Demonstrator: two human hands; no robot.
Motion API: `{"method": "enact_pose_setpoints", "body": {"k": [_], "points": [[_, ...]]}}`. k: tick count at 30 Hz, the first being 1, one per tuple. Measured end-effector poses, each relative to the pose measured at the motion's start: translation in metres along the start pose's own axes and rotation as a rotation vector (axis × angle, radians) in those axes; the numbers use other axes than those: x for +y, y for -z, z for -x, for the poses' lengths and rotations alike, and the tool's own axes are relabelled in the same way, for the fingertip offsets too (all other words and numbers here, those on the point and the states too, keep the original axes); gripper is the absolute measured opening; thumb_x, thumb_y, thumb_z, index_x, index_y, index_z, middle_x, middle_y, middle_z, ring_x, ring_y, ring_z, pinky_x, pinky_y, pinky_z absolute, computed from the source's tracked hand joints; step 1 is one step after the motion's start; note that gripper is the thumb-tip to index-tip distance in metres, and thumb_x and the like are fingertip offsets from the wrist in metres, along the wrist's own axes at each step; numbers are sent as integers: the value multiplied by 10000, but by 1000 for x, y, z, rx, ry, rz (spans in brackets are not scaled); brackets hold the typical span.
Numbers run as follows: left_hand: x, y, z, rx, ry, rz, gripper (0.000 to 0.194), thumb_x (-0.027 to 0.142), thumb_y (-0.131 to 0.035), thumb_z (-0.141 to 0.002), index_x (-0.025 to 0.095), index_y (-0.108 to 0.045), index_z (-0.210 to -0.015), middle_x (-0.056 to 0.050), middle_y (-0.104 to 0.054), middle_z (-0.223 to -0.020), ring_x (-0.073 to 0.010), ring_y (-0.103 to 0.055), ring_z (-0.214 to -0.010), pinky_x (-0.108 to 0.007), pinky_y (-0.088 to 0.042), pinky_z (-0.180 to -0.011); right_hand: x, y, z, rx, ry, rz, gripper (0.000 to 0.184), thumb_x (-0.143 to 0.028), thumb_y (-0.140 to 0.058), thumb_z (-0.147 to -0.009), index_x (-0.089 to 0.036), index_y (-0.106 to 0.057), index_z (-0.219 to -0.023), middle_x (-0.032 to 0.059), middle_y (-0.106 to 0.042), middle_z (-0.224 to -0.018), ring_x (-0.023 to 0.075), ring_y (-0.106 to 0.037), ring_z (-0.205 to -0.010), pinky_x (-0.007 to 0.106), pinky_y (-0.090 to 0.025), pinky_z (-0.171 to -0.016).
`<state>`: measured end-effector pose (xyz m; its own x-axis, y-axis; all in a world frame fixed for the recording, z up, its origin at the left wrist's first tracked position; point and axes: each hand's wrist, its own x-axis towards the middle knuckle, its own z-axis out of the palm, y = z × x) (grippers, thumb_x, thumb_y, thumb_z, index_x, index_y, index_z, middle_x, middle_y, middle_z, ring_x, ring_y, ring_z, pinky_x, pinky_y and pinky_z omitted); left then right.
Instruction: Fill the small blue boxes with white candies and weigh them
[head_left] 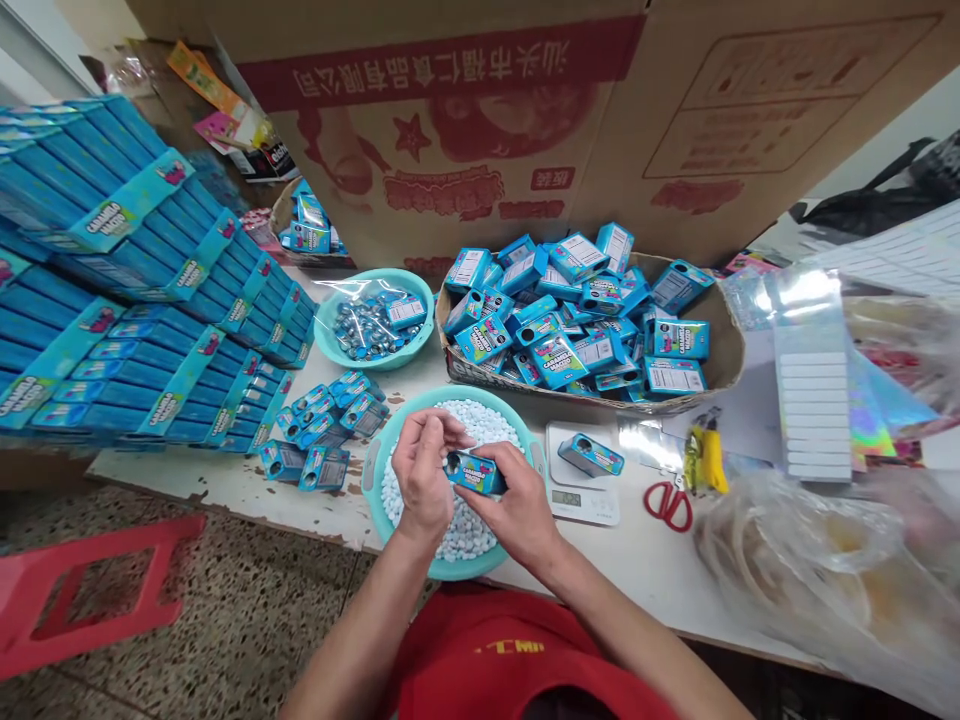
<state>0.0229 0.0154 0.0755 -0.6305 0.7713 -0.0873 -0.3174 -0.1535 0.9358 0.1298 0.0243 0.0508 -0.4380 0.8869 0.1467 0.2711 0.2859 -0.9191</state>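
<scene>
My right hand (517,500) grips a small blue candy box (475,473) by its right end, over a turquoise basin (374,487) full of small pale-blue candies (471,538). My left hand (426,468) is at the box's left end, its fingers curled in and the palm turned toward the box. What those curled fingers hold, if anything, is hidden. Just right of the basin, another blue box (591,455) lies on a white digital scale (585,503). Left of the basin stands a group of blue boxes (324,420), some with round openings showing.
A cardboard tray (517,388) heaped with blue boxes stands behind the scale. Beside it sits a smaller turquoise bowl (409,355) of shiny round pieces. Display cartons (150,290) are stacked at left. Red scissors (667,506), yellow-handled cutters (705,455) and plastic bags (817,570) lie at right.
</scene>
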Motion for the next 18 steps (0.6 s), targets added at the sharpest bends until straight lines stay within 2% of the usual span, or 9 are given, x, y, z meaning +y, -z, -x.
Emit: {"method": "enact_pose_setpoints", "body": {"k": [3, 6, 8, 10, 12, 13, 14, 16, 18], "points": [[0, 1, -1, -17, 76, 5, 223, 383, -596, -799, 160, -583, -800, 19, -545, -615, -76, -502, -483, -186, -415, -481, 6, -7, -2, -19, -63, -27, 303, -152, -745, -668, -198, -591, -925, 21, -602, -893, 195, -557, -871, 314, -427, -761], [5, 7, -4, -132, 174, 15, 228, 389, -603, -788, 163, -583, -806, 26, -526, -592, -66, -447, -425, -184, -357, -426, 9, -7, 0, -37, -109, -82, 338, -129, -773, -627, -202, -601, -909, 5, -603, -878, 184, -563, -859, 300, -429, -751], [5, 15, -9, -163, 164, -2, 226, 394, -589, -796, 168, -576, -806, 29, -519, -580, -68, -425, -408, -188, -329, -408, 8, -1, 5, -27, -105, -122, 331, -155, -787, -626, -210, -607, -898, -4, -602, -855, 173, -564, -832, 292, -432, -735], [-3, 27, -20, -92, 71, -93, 219, 395, -559, -813, 177, -568, -799, 35, -510, -567, -77, -420, -416, -194, -325, -413, 7, 9, 12, -14, -52, -169, 331, -220, -791, -647, -214, -611, -924, 6, -610, -882, 176, -568, -858, 301, -444, -761], [-24, 40, -33, -34, -42, -343, 221, 396, -522, -828, 186, -579, -794, 17, -550, -612, -108, -492, -503, -224, -401, -491, 8, 18, 21, 2, 4, -185, 339, -295, -785, -670, -221, -622, -957, 27, -613, -930, 187, -568, -910, 321, -452, -809], [-37, 47, -38, -62, -89, -530, 227, 394, -506, -832, 188, -596, -796, -5, -591, -672, -136, -547, -599, -260, -453, -583, 9, 22, 25, 13, 12, -180, 341, -324, -782, -675, -224, -630, -964, 34, -611, -941, 191, -568, -921, 328, -455, -819], [-52, 52, -43, -145, -133, -742, 230, 385, -500, -833, 190, -620, -812, -36, -636, -775, -175, -591, -749, -310, -478, -714, 11, 24, 30, 21, 5, -169, 342, -345, -780, -675, -227, -638, -963, 38, -608, -936, 193, -570, -916, 331, -460, -816], [-79, 58, -47, -359, -207, -1132, 252, 375, -505, -835, 201, -658, -934, -85, -643, -1046, -260, -536, -1063, -413, -404, -937, 15, 26, 36, 17, -28, -151, 343, -361, -779, -675, -231, -644, -962, 38, -604, -912, 191, -574, -886, 325, -471, -785], [-96, 57, -43, -501, -227, -1410, 346, 408, -498, -851, 225, -621, -1117, -101, -560, -1232, -308, -438, -1190, -473, -343, -990, 18, 27, 41, 2, -42, -159, 347, -357, -777, -677, -230, -640, -969, 39, -606, -913, 190, -576, -881, 319, -475, -775]]}}
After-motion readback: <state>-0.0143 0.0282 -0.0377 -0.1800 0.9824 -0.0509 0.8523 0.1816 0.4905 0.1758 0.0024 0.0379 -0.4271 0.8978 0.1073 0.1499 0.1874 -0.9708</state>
